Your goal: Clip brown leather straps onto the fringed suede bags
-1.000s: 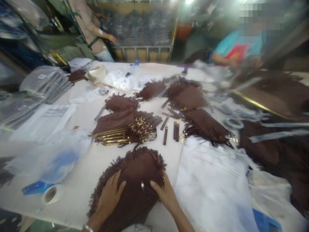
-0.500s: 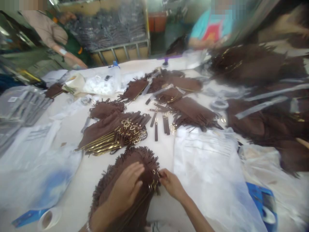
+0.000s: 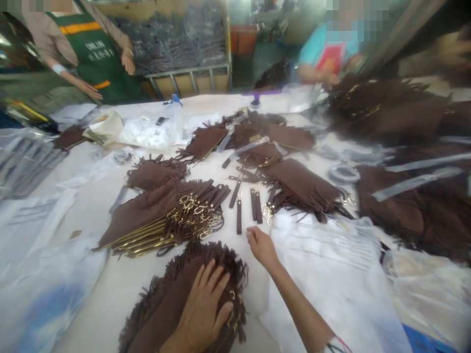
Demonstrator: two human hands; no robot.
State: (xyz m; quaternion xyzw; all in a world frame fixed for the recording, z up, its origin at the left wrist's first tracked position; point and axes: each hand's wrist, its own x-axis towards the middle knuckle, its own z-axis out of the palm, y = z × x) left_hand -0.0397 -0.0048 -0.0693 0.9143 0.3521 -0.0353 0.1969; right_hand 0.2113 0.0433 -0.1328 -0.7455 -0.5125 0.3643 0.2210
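Note:
My left hand [image 3: 206,306] lies flat, fingers spread, on a pile of dark brown fringed pouches [image 3: 162,309] at the near edge. Gold clasps show beside its thumb. My right hand [image 3: 262,247] is in the air or just over the table, its fingers curled together with nothing visible in them. Just beyond its fingertips lies a brown wrist strap [image 3: 239,215] with a gold clip. A pair of similar straps [image 3: 256,203] lies close by. To the left is a stack of brown pouches [image 3: 143,213] with gold zips and clustered clips.
More fringed pouches [image 3: 301,184] lie farther back and in a large heap [image 3: 390,108] at right. White plastic bags [image 3: 320,260] flank the work on both sides. A tape roll [image 3: 344,173] sits at right. Two people stand across the table, one in a green apron [image 3: 93,54].
My right hand has left the clasps on the near pile and moved forward toward the loose straps. My left hand stays on the pile, its fingers more spread. The person in the apron has straightened up.

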